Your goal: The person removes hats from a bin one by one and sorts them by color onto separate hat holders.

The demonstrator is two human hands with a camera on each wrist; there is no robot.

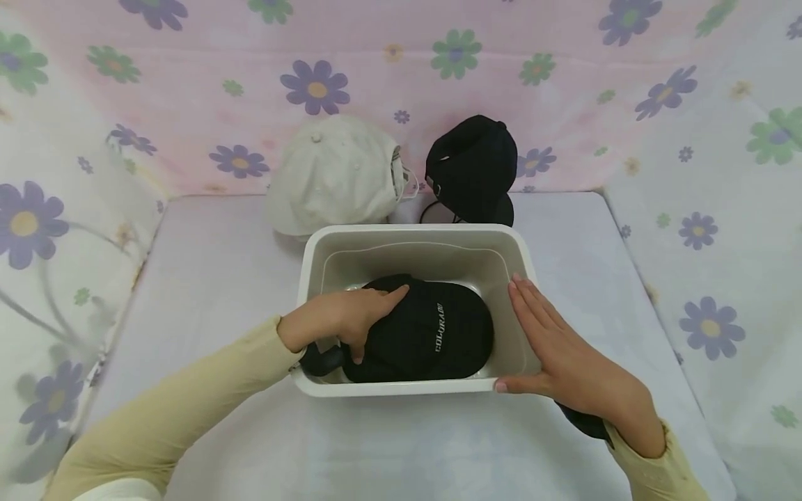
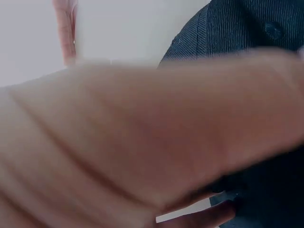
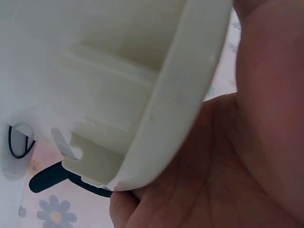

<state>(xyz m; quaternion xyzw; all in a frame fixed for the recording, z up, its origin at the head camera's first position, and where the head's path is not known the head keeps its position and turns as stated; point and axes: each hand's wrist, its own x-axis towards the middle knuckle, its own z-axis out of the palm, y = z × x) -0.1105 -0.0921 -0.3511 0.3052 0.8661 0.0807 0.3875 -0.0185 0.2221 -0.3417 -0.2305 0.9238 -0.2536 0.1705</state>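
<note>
The black cap point(image 1: 422, 334) is being touched by the left hand point(image 1: 349, 313), the white box point(image 1: 407, 388) by the right hand point(image 1: 573, 362). Nothing is being held in either spread-out grip.

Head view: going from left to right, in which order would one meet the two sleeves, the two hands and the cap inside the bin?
Left sleeve, left hand, black cap with white lettering, right hand, right sleeve.
</note>
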